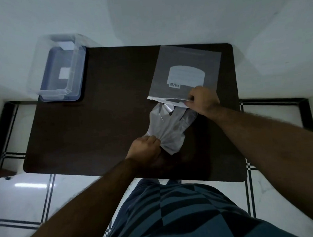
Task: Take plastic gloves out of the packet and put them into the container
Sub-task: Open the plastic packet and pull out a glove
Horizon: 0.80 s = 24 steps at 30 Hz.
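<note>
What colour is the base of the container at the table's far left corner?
Blue under clear plastic walls; the container shows in the head view, the only one.

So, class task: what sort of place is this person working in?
Probably a room in a home, though that is a guess. A small dark table stands against a plain white wall, on a glossy tiled floor with dark lines.

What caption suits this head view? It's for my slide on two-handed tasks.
Left hand pulls plastic gloves from the packet pinned by the right hand; container waits empty.
</note>
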Available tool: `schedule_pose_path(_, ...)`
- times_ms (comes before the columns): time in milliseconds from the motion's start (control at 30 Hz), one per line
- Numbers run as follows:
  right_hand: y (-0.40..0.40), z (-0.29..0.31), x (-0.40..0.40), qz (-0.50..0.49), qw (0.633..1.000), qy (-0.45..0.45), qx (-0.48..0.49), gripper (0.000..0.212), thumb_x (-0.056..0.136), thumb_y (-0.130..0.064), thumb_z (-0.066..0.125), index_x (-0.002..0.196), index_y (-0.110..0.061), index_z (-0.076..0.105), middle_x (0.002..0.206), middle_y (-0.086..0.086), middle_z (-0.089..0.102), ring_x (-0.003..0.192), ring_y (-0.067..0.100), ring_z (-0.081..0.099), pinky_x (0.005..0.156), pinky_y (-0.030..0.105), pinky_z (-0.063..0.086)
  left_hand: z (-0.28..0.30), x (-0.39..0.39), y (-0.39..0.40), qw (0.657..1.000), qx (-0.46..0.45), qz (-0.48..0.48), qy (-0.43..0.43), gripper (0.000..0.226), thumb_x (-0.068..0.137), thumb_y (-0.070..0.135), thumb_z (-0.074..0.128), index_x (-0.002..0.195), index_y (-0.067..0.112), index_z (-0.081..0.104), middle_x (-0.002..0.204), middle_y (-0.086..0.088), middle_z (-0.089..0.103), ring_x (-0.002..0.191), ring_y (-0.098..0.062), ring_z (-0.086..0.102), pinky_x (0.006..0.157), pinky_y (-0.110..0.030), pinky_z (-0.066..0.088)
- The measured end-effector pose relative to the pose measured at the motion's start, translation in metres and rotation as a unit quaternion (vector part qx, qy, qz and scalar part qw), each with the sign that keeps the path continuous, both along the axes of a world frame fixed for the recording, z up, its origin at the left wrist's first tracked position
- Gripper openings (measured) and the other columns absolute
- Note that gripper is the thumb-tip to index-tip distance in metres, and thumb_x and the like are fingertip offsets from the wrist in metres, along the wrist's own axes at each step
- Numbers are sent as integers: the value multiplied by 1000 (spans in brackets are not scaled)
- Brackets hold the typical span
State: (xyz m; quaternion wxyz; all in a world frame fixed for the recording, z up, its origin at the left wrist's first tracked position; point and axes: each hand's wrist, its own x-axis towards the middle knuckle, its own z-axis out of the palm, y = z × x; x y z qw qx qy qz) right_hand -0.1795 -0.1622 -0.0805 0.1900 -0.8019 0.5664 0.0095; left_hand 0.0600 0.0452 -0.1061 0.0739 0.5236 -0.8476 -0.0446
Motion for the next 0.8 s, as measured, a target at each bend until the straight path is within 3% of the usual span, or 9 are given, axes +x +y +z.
schedule_pose_path(100, 6, -1, -3, 54, 998, 30, 9, 37, 86, -56, 72, 95, -21, 72, 96, 0, 65, 87, 20, 61, 81, 41, 56, 2, 0, -1, 1000, -17, 16, 18, 21, 89, 22, 61, 69, 16, 60, 65, -3, 59, 51, -25, 55, 46, -32, 43)
schedule_pose_path(233, 9, -2, -2, 56, 998, 42, -2, 54, 92, -70, 50, 105, -23, 75, 101, 2, 68, 95, 24, 63, 90, 50, 55, 3, 1, 4, 1000, -25, 5, 11, 22, 91, 23, 60, 70, 16, 61, 66, -3, 59, 51, -24, 55, 47, -31, 42)
schedule_pose_path(400, 17, -1, 0, 69, 991, 111, -32, 46, 103, -56, 41, 120, -24, 71, 119, 4, 67, 115, 29, 60, 107, 61, 43, 0, -6, 8, 1000, -3, -1, 0, 21, 90, 22, 67, 70, 15, 62, 68, -3, 60, 52, -23, 54, 46, -33, 44)
schedule_pose_path(533, 41, 3, 8, 113, 990, 72, -50, 41, 104, -49, 44, 125, -22, 68, 129, 5, 64, 122, 28, 56, 109, 54, 42, 1, -11, 12, 999, 34, 19, 5, 17, 88, 22, 73, 74, 16, 64, 71, -3, 62, 56, -23, 56, 48, -34, 49)
schedule_pose_path(633, 62, -3, 15, 170, 981, 58, -66, 39, 104, -48, 43, 122, -24, 69, 136, 5, 62, 127, 28, 55, 112, 56, 39, 1, -11, 16, 999, 50, 5, -8, 18, 85, 22, 74, 72, 16, 64, 70, -3, 62, 55, -24, 57, 47, -32, 46)
schedule_pose_path(800, 98, -8, 26, 176, 982, 24, -63, 39, 104, -47, 41, 119, -25, 69, 131, 2, 64, 123, 24, 54, 110, 52, 38, -2, -3, 26, 995, 80, -53, -25, 21, 89, 34, 71, 76, 18, 70, 75, -1, 67, 59, -21, 60, 54, -29, 43)
